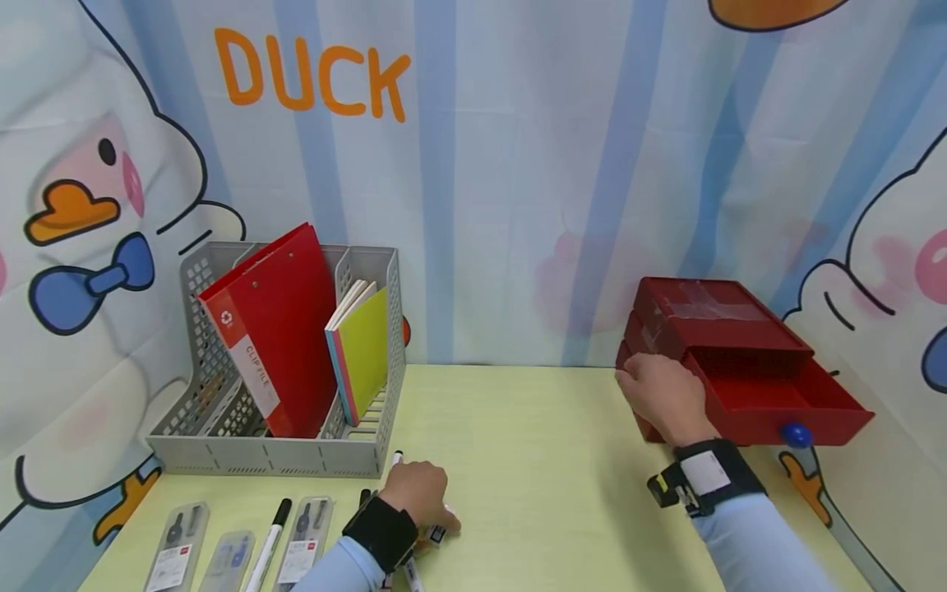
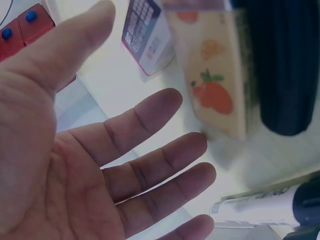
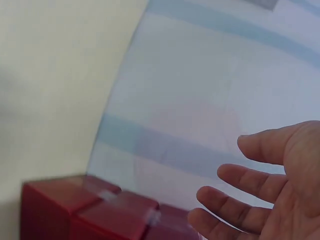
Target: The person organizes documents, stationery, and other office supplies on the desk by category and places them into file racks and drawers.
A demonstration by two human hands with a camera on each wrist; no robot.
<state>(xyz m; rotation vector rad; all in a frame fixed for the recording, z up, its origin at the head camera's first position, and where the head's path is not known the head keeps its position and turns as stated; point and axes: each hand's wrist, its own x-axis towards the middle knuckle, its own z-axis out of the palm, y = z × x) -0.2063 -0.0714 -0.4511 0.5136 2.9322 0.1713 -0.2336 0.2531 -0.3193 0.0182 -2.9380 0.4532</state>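
Note:
My left hand [image 1: 416,497] is low over the front of the table, its fingers spread apart in the left wrist view. Beyond those fingertips stand a fruit-patterned block [image 2: 215,75], a small white printed box [image 2: 150,42] and a thick dark cylinder [image 2: 285,70]. A white marker with a black cap [image 2: 260,207] lies nearby. At the left side of the red drawer unit [image 1: 710,304] is my right hand [image 1: 666,399], fingers relaxed and holding nothing. One drawer [image 1: 836,411] with a blue knob [image 1: 796,436] is pulled out; whether the right hand touches the unit is unclear.
A grey divided basket [image 1: 274,456] holds a red clip file [image 1: 296,345] and several notebooks [image 1: 366,353]. In front of it lie clear cases [image 1: 173,547] and a black-capped marker [image 1: 268,543]. A duck-printed curtain [image 1: 503,181] hangs behind the table [image 1: 533,477].

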